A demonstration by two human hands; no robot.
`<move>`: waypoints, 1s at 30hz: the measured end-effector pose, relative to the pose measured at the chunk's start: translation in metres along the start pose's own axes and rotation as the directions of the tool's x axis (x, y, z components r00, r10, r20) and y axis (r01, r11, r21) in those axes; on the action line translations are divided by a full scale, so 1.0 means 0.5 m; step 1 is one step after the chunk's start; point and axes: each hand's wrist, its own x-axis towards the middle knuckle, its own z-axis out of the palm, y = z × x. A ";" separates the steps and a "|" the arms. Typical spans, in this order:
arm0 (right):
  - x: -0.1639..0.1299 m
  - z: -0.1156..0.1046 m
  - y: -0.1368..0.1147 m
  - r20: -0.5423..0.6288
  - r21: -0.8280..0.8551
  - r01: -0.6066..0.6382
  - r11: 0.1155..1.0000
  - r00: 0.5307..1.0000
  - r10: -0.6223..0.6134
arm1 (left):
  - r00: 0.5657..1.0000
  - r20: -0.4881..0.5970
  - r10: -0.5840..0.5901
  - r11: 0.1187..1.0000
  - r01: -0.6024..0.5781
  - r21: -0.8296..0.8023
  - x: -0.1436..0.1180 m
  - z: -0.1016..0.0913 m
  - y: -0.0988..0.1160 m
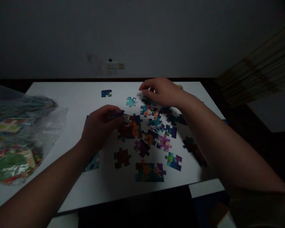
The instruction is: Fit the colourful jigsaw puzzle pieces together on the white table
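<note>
Several colourful jigsaw pieces lie scattered over the middle of a white table (68, 95). My left hand (101, 125) pinches a dark purple puzzle piece (118, 113) between thumb and fingers, just left of a small joined cluster of pieces (130, 128). My right hand (162, 91) hovers palm down over pieces at the far middle, fingertips curled close to a dark piece (147, 100); whether it grips one is hidden. A teal piece (131, 101) lies just left of it. A joined pair (149, 172) sits near the front edge.
A clear plastic bag (19, 133) holding colourful packets lies at the table's left. One lone dark blue piece (106, 93) rests at the far side. Wall sockets (115, 65) sit behind the table. The room is dim; a curtain (258, 76) hangs at right.
</note>
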 end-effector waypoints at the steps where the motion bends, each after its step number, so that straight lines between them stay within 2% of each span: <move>1: -0.031 -0.013 0.003 0.006 -0.016 -0.020 1.000 1.000 0.020 | 1.000 0.002 -0.004 1.000 0.004 0.010 0.000 0.001 0.000; 3: -0.094 -0.028 0.009 -0.001 -0.040 -0.058 0.998 0.998 0.058 | 1.000 0.010 0.003 1.000 -0.003 0.027 0.001 0.004 -0.001; 6: -0.173 -0.025 0.021 -0.009 -0.067 -0.126 0.990 0.992 0.126 | 0.999 0.014 0.033 0.995 -0.034 0.092 0.003 0.006 0.001; 9: -0.218 -0.014 0.036 0.047 -0.038 -0.170 0.985 0.984 0.172 | 0.997 0.009 0.075 0.972 -0.075 0.224 0.003 0.006 0.004; 11: -0.231 -0.013 0.049 0.040 -0.008 -0.192 0.981 0.981 0.192 | 0.995 0.016 0.103 0.939 -0.102 0.330 -0.001 0.004 0.006; 13: -0.240 -0.018 0.062 -0.048 0.008 -0.218 0.976 0.975 0.218 | 0.992 0.039 0.124 0.898 -0.128 0.422 -0.005 0.003 0.008; 15: -0.249 -0.026 0.073 -0.188 0.019 -0.245 0.969 0.951 0.244 | 0.988 0.062 0.141 0.860 -0.153 0.487 -0.010 0.003 0.011; 19: -0.265 -0.038 0.082 -0.435 0.050 -0.285 0.957 0.856 0.278 | 0.987 0.032 0.160 0.837 -0.153 0.525 -0.003 0.006 0.020; 21: -0.266 -0.035 0.081 -0.483 0.032 -0.315 0.949 0.826 0.290 | 0.988 -0.023 0.152 0.856 -0.119 0.503 0.013 0.004 0.029; 24: -0.257 -0.023 0.077 -0.442 -0.041 -0.356 0.934 0.844 0.303 | 0.987 -0.071 0.144 0.854 -0.088 0.512 0.051 -0.006 0.040; 27: -0.245 -0.014 0.072 -0.377 -0.090 -0.376 0.922 0.870 0.318 | 0.988 -0.048 0.147 0.752 -0.080 0.654 0.095 -0.015 0.044; 30: -0.239 -0.014 0.069 -0.349 -0.098 -0.399 0.912 0.872 0.344 | 0.985 0.050 0.166 0.535 -0.132 0.834 0.127 -0.012 0.040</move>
